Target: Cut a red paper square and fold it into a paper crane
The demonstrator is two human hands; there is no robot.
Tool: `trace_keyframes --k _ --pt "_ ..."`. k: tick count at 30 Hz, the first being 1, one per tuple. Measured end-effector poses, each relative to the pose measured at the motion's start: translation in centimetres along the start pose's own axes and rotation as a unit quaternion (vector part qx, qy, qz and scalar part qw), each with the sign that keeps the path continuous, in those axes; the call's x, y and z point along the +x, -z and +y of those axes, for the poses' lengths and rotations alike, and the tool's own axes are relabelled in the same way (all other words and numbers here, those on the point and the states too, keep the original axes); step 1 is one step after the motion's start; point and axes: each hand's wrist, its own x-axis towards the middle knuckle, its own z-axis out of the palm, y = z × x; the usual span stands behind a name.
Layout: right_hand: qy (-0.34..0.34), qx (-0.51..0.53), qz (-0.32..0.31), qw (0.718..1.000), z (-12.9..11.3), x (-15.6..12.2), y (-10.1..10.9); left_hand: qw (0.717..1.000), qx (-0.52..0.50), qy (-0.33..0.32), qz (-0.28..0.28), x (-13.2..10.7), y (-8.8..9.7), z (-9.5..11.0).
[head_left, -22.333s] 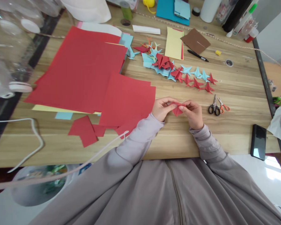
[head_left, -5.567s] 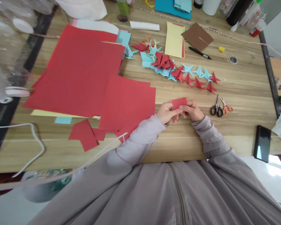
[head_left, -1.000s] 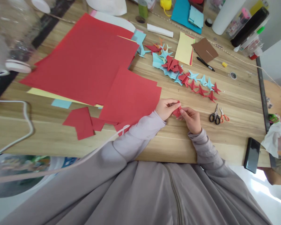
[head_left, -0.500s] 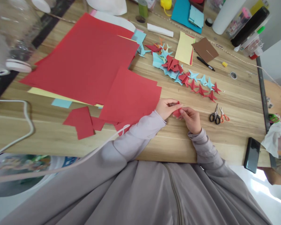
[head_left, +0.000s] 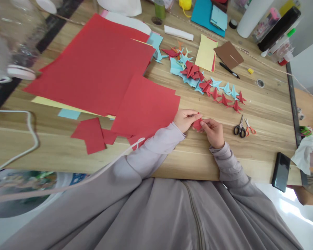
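A small folded piece of red paper [head_left: 197, 124] is pinched between my two hands just above the wooden table. My left hand [head_left: 184, 119] grips its upper left side with thumb and fingers. On its right edge, my right hand [head_left: 213, 131] closes thumb against forefinger. Large red sheets [head_left: 101, 66] lie to the left, and a smaller red sheet [head_left: 146, 107] reaches close to my left wrist. Beyond my hands stretches a line of folded paper cranes [head_left: 224, 100], red and light blue, heaped more thickly toward the back.
Black-handled scissors [head_left: 239, 130] and orange-handled scissors [head_left: 250, 130] lie right of my hands. A phone [head_left: 281, 172] sits by the front right edge. Red scraps [head_left: 94, 137] lie at left; a white cable [head_left: 32, 132] curves there. A pen [head_left: 229, 70] and brown paper [head_left: 229, 55] are behind.
My hands stay in nearly the same place. The red paper between them shows a flatter, broader face now, slightly turned.
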Motion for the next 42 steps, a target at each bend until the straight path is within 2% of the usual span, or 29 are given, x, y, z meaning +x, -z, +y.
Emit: trace_keyframes --k 6,17,29,42 --pt "-0.002 0.007 -0.005 1.0 -0.3 -0.1 -0.1 1.0 0.004 0.014 0.009 -0.1 -0.1 0.2" --pt "-0.01 0.011 0.0 1.0 -0.5 -0.1 -0.1 0.997 0.067 -0.039 0.018 0.3 0.1 0.1" --pt "-0.003 0.014 0.008 1.0 -0.6 -0.2 -0.1 0.995 0.086 -0.043 0.016 0.3 0.0 -0.2" --pt "0.012 0.012 -0.013 1.0 -1.5 -0.5 -0.1 1.0 0.022 0.002 0.021 0.2 0.1 -0.1"
